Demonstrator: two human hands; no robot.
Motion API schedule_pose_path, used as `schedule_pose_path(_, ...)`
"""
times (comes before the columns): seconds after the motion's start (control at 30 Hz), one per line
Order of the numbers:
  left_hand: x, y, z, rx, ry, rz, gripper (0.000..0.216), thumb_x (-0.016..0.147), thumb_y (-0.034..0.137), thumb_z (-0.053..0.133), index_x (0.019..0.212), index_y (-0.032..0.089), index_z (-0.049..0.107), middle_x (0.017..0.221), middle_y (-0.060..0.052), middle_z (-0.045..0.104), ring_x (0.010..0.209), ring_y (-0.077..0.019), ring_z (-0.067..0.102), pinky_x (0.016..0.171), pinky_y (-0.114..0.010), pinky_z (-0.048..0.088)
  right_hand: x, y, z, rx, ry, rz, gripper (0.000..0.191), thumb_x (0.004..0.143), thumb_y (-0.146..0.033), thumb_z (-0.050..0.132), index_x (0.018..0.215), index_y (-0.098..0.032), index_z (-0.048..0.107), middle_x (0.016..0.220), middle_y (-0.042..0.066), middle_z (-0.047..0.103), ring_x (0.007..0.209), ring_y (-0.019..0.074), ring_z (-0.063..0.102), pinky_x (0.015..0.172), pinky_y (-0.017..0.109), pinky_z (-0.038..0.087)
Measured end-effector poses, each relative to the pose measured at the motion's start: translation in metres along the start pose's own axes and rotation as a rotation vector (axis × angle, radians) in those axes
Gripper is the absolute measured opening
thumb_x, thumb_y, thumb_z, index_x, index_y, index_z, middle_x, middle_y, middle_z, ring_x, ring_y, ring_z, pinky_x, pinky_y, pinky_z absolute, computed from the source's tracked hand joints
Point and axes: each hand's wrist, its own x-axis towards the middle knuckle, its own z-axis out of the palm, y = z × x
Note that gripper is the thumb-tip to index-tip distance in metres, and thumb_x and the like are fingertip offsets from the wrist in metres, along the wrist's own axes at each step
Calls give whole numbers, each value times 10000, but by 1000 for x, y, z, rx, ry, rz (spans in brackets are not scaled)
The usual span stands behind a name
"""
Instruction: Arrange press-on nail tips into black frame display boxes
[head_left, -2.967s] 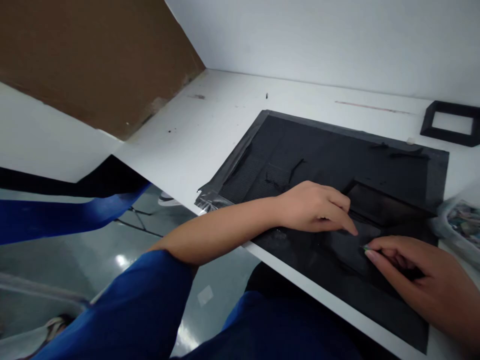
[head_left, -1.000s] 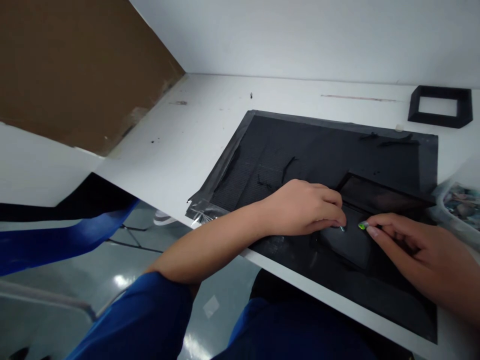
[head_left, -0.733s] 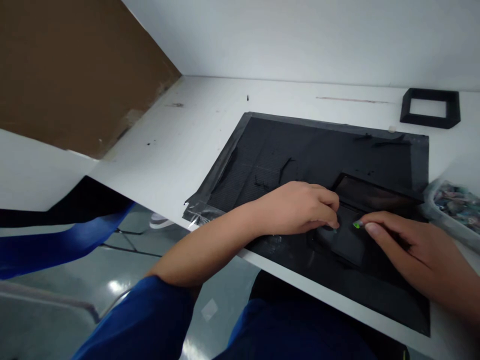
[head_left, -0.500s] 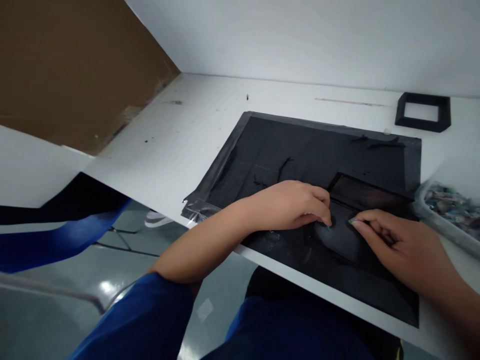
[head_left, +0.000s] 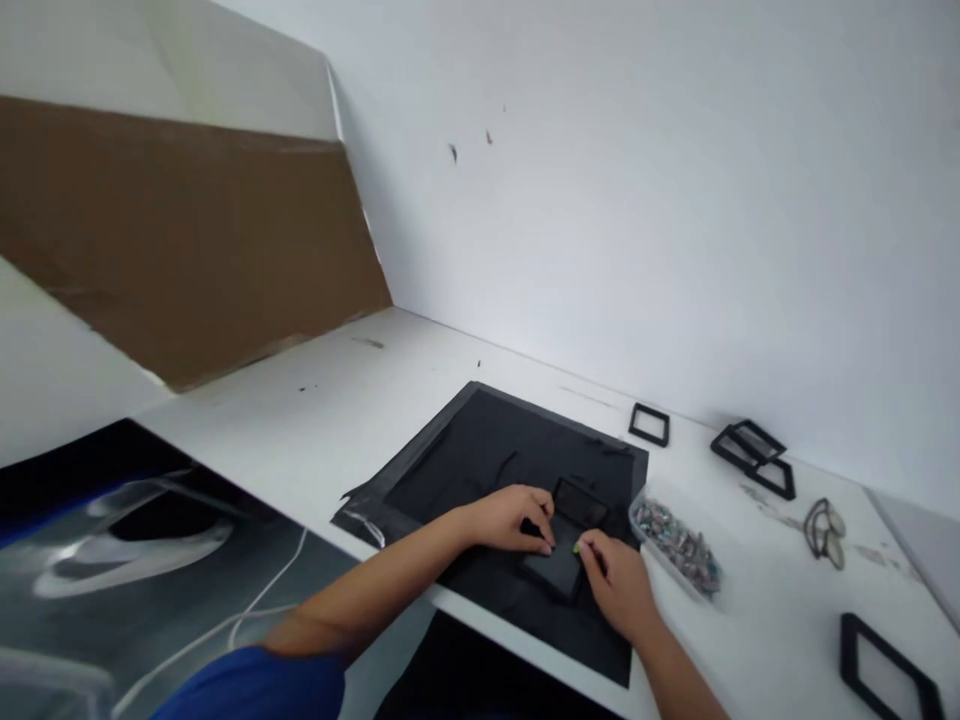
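A black mat [head_left: 465,462] is taped to the white table [head_left: 352,410]. On it lies a small black frame box [head_left: 564,565] with its lid open behind it. My left hand [head_left: 511,517] rests on the box's left edge, fingers curled and pressing down. My right hand [head_left: 616,578] is at the box's right edge, its fingers pinched on a tiny green piece [head_left: 576,548].
A clear tray of small coloured pieces [head_left: 679,545] sits right of the mat. Black frames [head_left: 649,424] [head_left: 752,455] [head_left: 889,668] lie further back and right. Glasses [head_left: 822,524] lie near the wall. A brown cardboard panel [head_left: 180,240] stands at left.
The view has lifted and pulled far back, showing the wall, more frames and glasses. Both hands stay at the small black box; the right hand still pinches the green piece.
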Motion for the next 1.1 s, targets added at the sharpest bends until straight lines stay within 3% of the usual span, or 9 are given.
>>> schedule_pose_path(0.2,-4,-6,8,-10,53,-10,247,943,250,562,1028,238,793,1001,-59,720,862,-122,690,811,-190,529,3,13,18,-29,29,23,367,1034,-453,429,916,-205,673,650,-20,617,603,131,597,581,261,379)
schedule_pose_path(0.3,-7,-10,10,-24,80,-23,272,944,204,537,1037,247,789,1033,-55,748,924,-126,699,861,-190,523,6,22,27,-29,32,51,393,1019,-493,480,887,-169,661,623,-43,569,550,106,536,573,254,426)
schedule_pose_path(0.7,-9,-16,18,23,117,17,349,919,85,504,1059,274,761,1015,-15,784,971,-144,660,926,-273,509,0,27,34,-51,32,90,315,1001,-456,559,977,-155,648,766,-21,616,641,98,583,647,275,539)
schedule_pose_path(0.9,-8,-21,24,22,83,80,203,993,277,544,1084,168,689,1077,-58,713,1016,-161,655,940,-377,557,-4,23,34,-19,57,147,297,994,-441,576,1030,-155,650,874,7,654,704,107,613,677,286,559)
schedule_pose_path(1.1,-6,-24,29,-27,55,120,303,978,392,577,1167,163,635,1194,-85,659,1063,-180,647,959,-412,570,-4,21,30,-18,59,218,316,983,-427,596,1151,-163,637,1065,55,669,869,151,655,773,341,583)
